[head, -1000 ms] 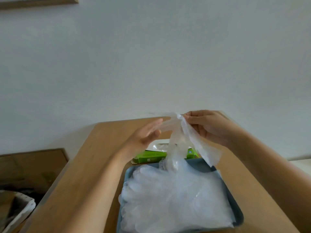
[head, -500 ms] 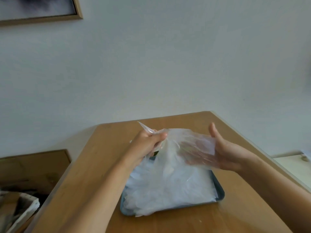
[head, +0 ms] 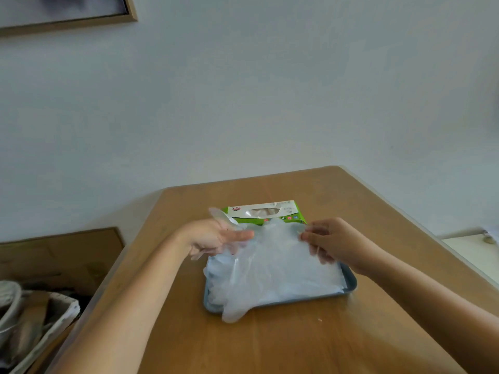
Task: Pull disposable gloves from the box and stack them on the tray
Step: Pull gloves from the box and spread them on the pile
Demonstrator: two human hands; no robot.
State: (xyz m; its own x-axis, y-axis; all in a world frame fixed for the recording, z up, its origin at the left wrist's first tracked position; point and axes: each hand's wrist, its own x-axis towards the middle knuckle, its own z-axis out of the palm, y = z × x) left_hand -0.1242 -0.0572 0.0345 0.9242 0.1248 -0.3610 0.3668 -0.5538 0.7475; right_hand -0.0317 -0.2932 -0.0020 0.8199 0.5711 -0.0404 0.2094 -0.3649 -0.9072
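Note:
A clear plastic glove (head: 266,263) is spread over the pile of gloves (head: 321,279) on the blue-grey tray (head: 351,286). My left hand (head: 216,238) grips the glove's left cuff corner; a flap sticks up behind the thumb. My right hand (head: 332,244) pinches the right cuff corner. The glove's fingertips hang past the tray's front edge onto the table. Just behind the tray lies the green and white glove box (head: 266,213), its oval opening facing up.
The tray and box sit on a wooden table (head: 270,344) against a pale wall. A wicker basket (head: 35,317) with odds and ends stands low on the left beside a brown board. A picture frame (head: 81,14) hangs at upper left.
The glove was pulled up from the box, spread wide between both hands, and now lies lowered over the pile on the tray. The box has come back into sight behind it.

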